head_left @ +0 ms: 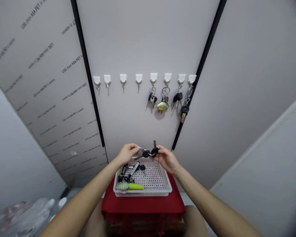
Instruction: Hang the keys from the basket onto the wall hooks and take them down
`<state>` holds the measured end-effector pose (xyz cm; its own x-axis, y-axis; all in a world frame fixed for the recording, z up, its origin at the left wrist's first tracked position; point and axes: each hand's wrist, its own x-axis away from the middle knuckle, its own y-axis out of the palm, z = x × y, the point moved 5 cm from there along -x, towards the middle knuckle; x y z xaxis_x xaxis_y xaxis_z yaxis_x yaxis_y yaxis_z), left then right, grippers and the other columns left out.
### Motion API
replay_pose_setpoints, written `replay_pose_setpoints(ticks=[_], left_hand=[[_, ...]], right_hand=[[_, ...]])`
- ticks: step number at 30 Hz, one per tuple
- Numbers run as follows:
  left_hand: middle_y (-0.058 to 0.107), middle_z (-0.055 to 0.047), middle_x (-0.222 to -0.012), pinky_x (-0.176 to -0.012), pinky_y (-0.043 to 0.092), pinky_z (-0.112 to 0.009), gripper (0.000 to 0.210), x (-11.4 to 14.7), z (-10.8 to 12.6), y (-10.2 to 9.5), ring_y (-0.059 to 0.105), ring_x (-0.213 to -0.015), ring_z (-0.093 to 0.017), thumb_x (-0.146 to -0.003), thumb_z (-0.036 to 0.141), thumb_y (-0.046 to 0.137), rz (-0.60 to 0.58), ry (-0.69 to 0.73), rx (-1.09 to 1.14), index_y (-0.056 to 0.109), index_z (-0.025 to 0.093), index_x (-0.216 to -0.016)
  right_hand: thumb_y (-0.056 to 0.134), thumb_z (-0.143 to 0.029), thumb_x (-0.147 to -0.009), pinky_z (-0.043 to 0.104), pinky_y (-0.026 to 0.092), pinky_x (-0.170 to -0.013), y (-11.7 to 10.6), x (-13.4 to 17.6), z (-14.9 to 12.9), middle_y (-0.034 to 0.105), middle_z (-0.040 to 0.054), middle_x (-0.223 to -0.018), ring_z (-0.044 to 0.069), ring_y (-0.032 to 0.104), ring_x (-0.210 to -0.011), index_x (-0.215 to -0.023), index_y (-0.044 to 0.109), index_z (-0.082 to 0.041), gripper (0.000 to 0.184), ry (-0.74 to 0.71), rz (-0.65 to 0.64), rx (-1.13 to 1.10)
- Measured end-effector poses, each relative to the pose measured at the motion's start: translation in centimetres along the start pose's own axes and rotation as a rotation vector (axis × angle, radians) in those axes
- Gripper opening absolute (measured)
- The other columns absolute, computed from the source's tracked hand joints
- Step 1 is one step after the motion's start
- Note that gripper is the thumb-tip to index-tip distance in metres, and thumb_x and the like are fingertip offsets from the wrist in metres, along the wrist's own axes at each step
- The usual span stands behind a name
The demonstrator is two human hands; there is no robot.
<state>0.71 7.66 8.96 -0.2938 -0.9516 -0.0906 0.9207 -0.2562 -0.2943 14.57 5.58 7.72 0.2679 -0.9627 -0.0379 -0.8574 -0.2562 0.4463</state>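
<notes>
A bunch of keys (146,153) with dark heads is stretched between my two hands above the basket's far edge. My left hand (127,153) pinches the silver chain end of the bunch. At its other end, my right hand (168,159) grips a black-headed key whose blade points up. Below them is a white perforated basket (160,177). More keys (142,168), a whitish tag (135,168), a yellow-green fob (136,186) and a pale green textured piece (123,186) lie in its left part.
White hooks (123,79) run in a row across the wall panel. Several at the right carry key bunches, one with a gold-coloured charm (162,106). The basket stands on a red surface (143,205). Plastic bags and bottles (32,217) lie at lower left.
</notes>
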Motion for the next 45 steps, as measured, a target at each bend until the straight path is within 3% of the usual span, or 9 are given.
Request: replay_pose_setpoints(ticks=[5,8,12,17,20,24,32,39,45], left_hand=[[0.050,0.002,-0.051,-0.055,0.037,-0.020,0.016,-1.0,3.3,-0.5,0.045,-0.050,-0.007,-0.064,0.024,0.041,-0.027,0.093,-0.084,0.050,0.011,-0.058],[0.051,0.001,-0.054,-0.054,0.037,-0.020,0.018,-1.1,5.0,-0.2,0.046,-0.053,-0.008,-0.064,0.025,0.041,-0.072,0.174,-0.188,0.052,0.011,-0.062],[0.052,0.001,-0.059,-0.055,0.037,-0.020,0.017,-1.0,6.3,-0.4,0.046,-0.056,-0.008,-0.064,0.026,0.042,-0.039,0.276,-0.245,0.052,0.012,-0.065],[0.053,-0.002,-0.074,-0.065,0.039,-0.022,0.024,-1.4,6.7,-0.6,0.049,-0.070,-0.009,-0.064,0.019,0.045,0.042,0.331,-0.036,0.046,0.013,-0.087],[0.053,-0.001,-0.069,-0.062,0.041,-0.022,0.024,-1.9,7.0,-0.8,0.049,-0.062,-0.008,-0.064,0.013,0.044,0.098,0.311,-0.007,0.045,0.013,-0.087],[0.053,-0.003,-0.079,-0.064,0.042,-0.023,0.027,-2.4,8.7,-2.3,0.050,-0.064,-0.008,-0.064,0.012,0.043,0.293,0.371,0.031,0.042,0.014,-0.091],[0.052,-0.004,-0.098,-0.078,0.038,-0.024,0.036,-3.5,12.2,-4.6,0.049,-0.084,-0.010,-0.064,0.007,0.040,0.399,0.410,-0.070,0.042,0.015,-0.099],[0.052,-0.007,-0.098,-0.078,0.038,-0.025,0.037,-3.7,10.9,-5.2,0.049,-0.085,-0.012,-0.064,0.008,0.040,0.395,0.325,-0.161,0.042,0.011,-0.101],[0.049,-0.009,-0.102,-0.075,0.039,-0.026,0.036,-2.1,5.1,-5.3,0.049,-0.085,-0.013,-0.064,0.011,0.041,0.375,0.187,-0.185,0.043,0.010,-0.101]], right_hand=[[0.047,-0.031,-0.060,0.027,0.038,-0.063,-0.1,-0.5,-1.2,0.056,0.0020,-0.069,0.012,0.051,-0.064,-0.066,0.048,-0.016,0.016,-0.065,0.111,0.345],[0.051,-0.031,-0.059,0.026,0.037,-0.064,1.6,-0.8,-2.2,0.056,0.0021,-0.073,0.012,0.049,-0.067,-0.076,0.053,-0.015,0.023,-0.188,0.037,0.670],[0.046,-0.030,-0.063,0.024,0.035,-0.063,3.4,-0.9,-3.8,0.054,0.0010,-0.065,0.012,0.046,-0.065,-0.068,0.057,-0.015,0.019,-0.364,0.021,0.990],[0.039,-0.035,-0.066,0.020,0.033,-0.049,4.4,-2.6,-6.0,0.048,-0.0006,-0.054,0.009,0.041,-0.052,-0.063,0.054,-0.013,0.026,-0.421,0.145,0.866],[0.038,-0.038,-0.065,0.018,0.030,-0.043,5.6,-4.2,-8.4,0.044,-0.0014,-0.048,0.008,0.038,-0.046,-0.056,0.050,-0.013,0.029,-0.495,0.245,0.856],[0.037,-0.038,-0.066,0.018,0.028,-0.042,8.3,-6.1,-12.3,0.043,-0.0020,-0.044,0.007,0.037,-0.043,-0.049,0.047,-0.014,0.031,-0.648,0.333,0.998],[0.034,-0.036,-0.067,0.019,0.030,-0.048,12.1,-9.2,-16.8,0.052,0.0009,-0.048,0.009,0.043,-0.045,-0.052,0.054,-0.014,0.033,-0.718,0.512,1.283],[0.037,-0.034,-0.066,0.020,0.033,-0.050,11.4,-10.4,-15.7,0.056,0.0044,-0.053,0.011,0.048,-0.050,-0.057,0.058,-0.014,0.030,-0.581,0.508,1.368],[0.041,-0.028,-0.066,0.023,0.036,-0.064,10.0,-6.5,-13.2,0.056,0.0064,-0.079,0.012,0.050,-0.069,-0.084,0.055,-0.012,0.028,-0.807,0.397,1.300]])
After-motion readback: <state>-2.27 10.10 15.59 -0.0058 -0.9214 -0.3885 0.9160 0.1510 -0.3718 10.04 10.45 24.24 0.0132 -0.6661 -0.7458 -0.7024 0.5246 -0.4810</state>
